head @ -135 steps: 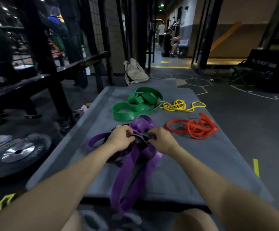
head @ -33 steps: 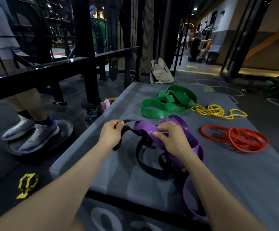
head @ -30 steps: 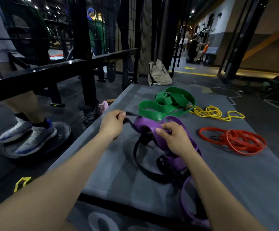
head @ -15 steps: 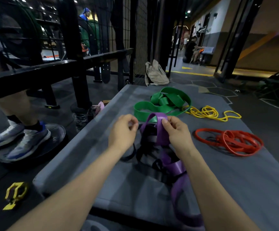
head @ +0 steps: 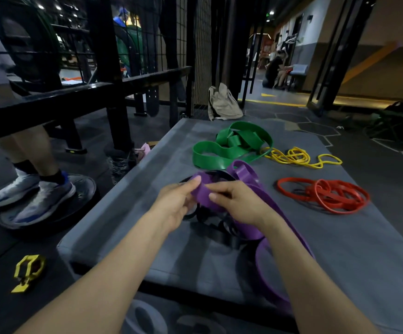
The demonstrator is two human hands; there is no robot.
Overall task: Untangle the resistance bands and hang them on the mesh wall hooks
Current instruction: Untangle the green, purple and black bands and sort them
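Both hands are meeting at the centre of the frame over a grey padded mat [head: 147, 169]. The left hand [head: 175, 204] is pinching a fold of the purple band [head: 248, 179] between thumb and fingers, and the right hand [head: 237, 204] is gripping the same band just beside it. The purple band is looping around a black band [head: 216, 224], the two tangled together beneath the hands, with a purple loop trailing toward the lower right of the frame.

Above them on the mat a green band [head: 219, 156] is lying in folded coils, its right edge touching a thin yellow band [head: 292, 156]. A red band [head: 325, 194] is sitting in loose rings at the right, well apart from the hands.

Around the mat — a dark gym floor. At the left a person's legs and pale shoes [head: 30, 191] are standing on a weight plate [head: 85, 196], a yellow clip [head: 28, 271] is lying at lower left, and black rails are crossing the upper left. A mesh wall [head: 201, 44] is rising at upper centre, with a beige bag [head: 222, 103] leaning at its foot. A seated person [head: 274, 71] is showing far off — upper right.
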